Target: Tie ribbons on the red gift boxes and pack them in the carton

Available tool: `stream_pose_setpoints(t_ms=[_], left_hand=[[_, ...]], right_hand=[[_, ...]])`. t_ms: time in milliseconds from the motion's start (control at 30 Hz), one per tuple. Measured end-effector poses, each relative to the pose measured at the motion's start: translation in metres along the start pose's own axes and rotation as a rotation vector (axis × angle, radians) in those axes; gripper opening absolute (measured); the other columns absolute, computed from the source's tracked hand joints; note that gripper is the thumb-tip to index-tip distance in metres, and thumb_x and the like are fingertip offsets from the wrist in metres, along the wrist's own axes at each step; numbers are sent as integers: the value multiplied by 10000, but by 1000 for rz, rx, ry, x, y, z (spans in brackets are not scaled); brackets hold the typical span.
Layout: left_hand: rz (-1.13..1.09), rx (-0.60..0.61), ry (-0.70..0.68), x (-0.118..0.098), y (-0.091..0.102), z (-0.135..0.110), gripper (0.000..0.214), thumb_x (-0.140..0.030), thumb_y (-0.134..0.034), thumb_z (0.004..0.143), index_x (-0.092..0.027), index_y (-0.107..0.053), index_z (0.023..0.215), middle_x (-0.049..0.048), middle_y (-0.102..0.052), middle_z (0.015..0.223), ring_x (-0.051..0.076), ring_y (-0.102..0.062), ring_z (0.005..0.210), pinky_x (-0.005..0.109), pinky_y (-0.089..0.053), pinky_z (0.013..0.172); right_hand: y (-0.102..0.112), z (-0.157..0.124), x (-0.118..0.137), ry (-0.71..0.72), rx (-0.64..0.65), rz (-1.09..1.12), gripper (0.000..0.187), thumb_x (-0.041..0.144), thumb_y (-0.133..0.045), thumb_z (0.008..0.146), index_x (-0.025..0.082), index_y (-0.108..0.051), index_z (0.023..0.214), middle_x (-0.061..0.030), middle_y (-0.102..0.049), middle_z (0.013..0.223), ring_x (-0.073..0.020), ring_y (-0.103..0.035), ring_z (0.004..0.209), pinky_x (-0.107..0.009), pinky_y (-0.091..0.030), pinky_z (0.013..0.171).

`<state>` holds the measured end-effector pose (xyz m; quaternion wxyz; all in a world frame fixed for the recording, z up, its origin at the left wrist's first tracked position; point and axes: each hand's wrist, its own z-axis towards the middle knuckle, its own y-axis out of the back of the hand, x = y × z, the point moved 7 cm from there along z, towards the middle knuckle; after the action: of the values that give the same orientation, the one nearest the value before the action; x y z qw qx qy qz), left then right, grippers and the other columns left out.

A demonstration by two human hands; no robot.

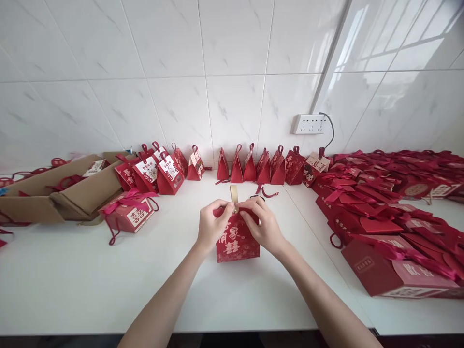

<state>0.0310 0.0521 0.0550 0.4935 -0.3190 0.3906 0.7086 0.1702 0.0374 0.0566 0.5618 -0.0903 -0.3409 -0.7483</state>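
Note:
A red gift box (237, 241) with white Chinese characters stands on the white table in front of me. From its top rises a loop of gold ribbon (234, 194). My left hand (214, 223) pinches the ribbon's base at the box's upper edge, thumb and fingers closed. Opposite it, my right hand (264, 223) has its fingers closed on the same top edge, close to the ribbon. The fingertips nearly meet there and hide part of the fastening.
Several small red boxes (250, 166) line the tiled wall. At left are an open cardboard box (32, 208) and a handled red box (128, 212). Many red boxes with ribbons (384, 266) are piled at right. A ribbon scrap (270, 193) lies behind my right hand. A power strip (310, 124) is on the wall.

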Motion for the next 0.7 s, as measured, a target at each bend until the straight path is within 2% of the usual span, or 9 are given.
stream_pose_setpoints(t_ms=[167,400,700], left_hand=[[14,-46,-18,4,-2,-17,228,-290,-562,829,-175,-588,634,-24,-607,596,102,-551,587,190,-440,582],[20,-89,-40,2,-3,-22,227,-282,-567,832,-178,-581,631,-31,-585,568,91,-522,542,188,-429,538],[-20,-94,-51,2,-4,-23,212,-250,-578,831,-181,-595,631,-39,-622,588,77,-550,556,162,-436,547]], right_hand=[[-4,-11,6,83,-46,-115,204,108,-457,912,240,-558,1031,-58,-512,949,-174,-580,895,-340,-533,766],[-5,-11,11,138,-11,-227,161,97,-451,900,224,-508,981,-74,-513,960,-178,-594,883,-341,-551,723],[-3,-15,12,249,-29,-377,129,107,-499,885,221,-522,940,-70,-553,938,-159,-630,826,-236,-537,559]])
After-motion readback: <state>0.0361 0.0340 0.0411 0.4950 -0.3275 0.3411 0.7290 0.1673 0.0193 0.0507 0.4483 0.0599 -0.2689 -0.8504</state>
